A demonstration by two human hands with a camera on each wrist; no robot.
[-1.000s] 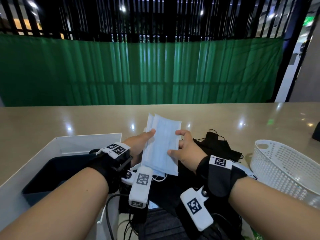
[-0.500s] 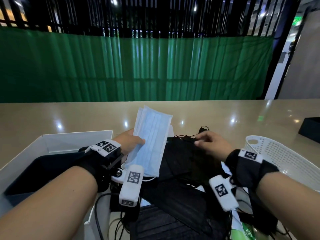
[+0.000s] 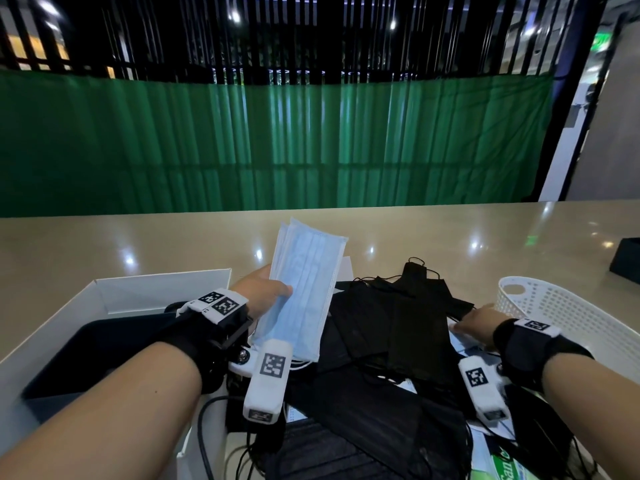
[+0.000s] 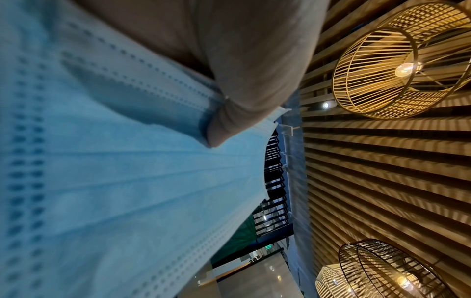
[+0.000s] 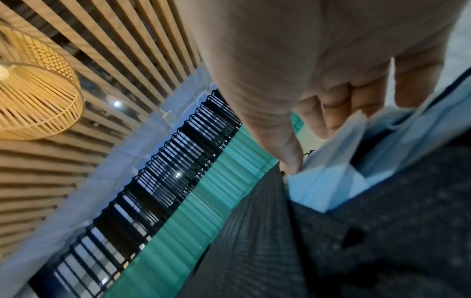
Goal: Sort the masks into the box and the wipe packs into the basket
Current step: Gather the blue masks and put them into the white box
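The left hand (image 3: 263,292) grips a small stack of blue masks (image 3: 301,292), thumb pressed on the front face, and holds them tilted upright above the near edge of the table (image 3: 138,244). In the left wrist view the thumb (image 4: 244,96) lies across the pleated blue fabric. The white box (image 3: 145,289) stands open just left of that hand, with something dark inside.

The right hand (image 3: 476,323) reaches down at the right edge of a heap of black masks (image 3: 398,327) spread over the middle of the table. In the right wrist view its thumb and curled fingers (image 5: 331,113) pinch the edge of a light blue mask (image 5: 328,181) that sticks out from between the black ones.

The white perforated basket (image 3: 568,317) sits just right of the right hand, close to the pile. At the bottom right corner a green and white pack (image 3: 498,469) shows partly under the black masks; it may be a wipe pack, but the print is cut off. A dark block (image 3: 627,259) rests near the table's far right edge. A green curtain (image 3: 277,143) hangs behind the table.
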